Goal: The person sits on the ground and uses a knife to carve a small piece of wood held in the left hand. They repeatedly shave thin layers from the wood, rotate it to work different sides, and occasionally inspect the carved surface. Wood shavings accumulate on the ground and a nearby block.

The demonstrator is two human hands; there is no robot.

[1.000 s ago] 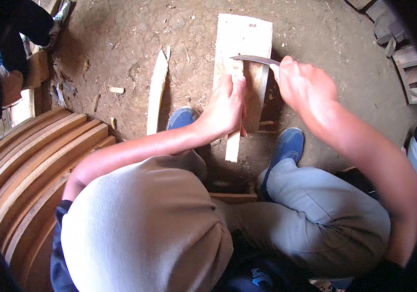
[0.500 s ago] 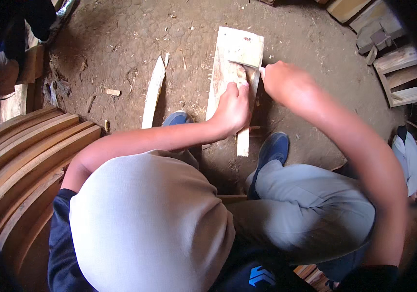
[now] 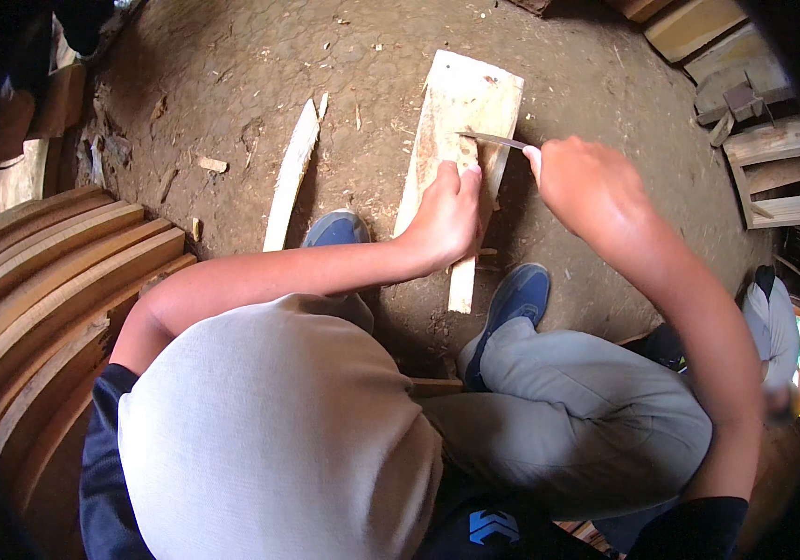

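My left hand (image 3: 442, 215) is closed around a narrow wood strip (image 3: 461, 285), whose near end juts out below the fist. The strip's far end rests on a pale, wide board (image 3: 474, 84) that lies between my feet and beyond them. My right hand (image 3: 582, 182) grips a knife, its handle mostly hidden in the fist. The knife's blade (image 3: 502, 141) points left, seen nearly edge-on, with its tip at the far end of the strip, just beyond my left fingers. Whether the blade touches the wood I cannot tell.
A split, pointed piece of wood (image 3: 293, 173) lies on the dirt floor (image 3: 232, 84) left of the board. Stacked curved-looking planks (image 3: 73, 271) stand at the left. Wooden frames (image 3: 773, 173) are at the far right. My shoes (image 3: 521, 294) flank the strip. Another person's leg (image 3: 773, 317) shows at right.
The knife has turned from showing its broad flat side to nearly edge-on, and my right hand has moved slightly right and nearer. My left hand keeps its grip on the strip.
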